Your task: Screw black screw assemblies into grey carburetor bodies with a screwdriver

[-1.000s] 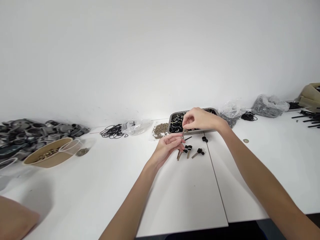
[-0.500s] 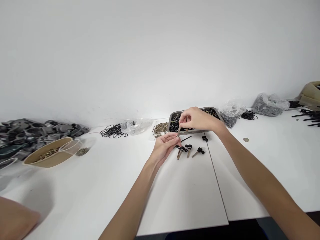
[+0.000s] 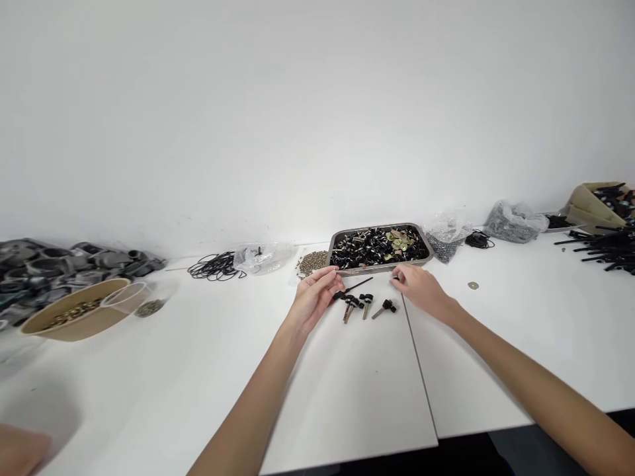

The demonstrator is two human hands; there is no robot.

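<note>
Presently noted the left hand [image 3: 315,295] curled, thumb and forefinger pinching a black-capped pin [image 3: 340,295] just above the table [image 3: 347,396], beside three like pins [image 3: 366,305] lying before the parts tray [image 3: 380,268]. Found the right hand [image 3: 421,288] lowered with fingers loosely extended, tips at a small black ring [image 3: 395,279] near the tray's front rim; could not tell whether gripped. Judged a risk of the pinched pin slipping and rolling among the loose ones, or of the ring skidding into the table seam [image 3: 417,370] under a glancing touch.
</note>
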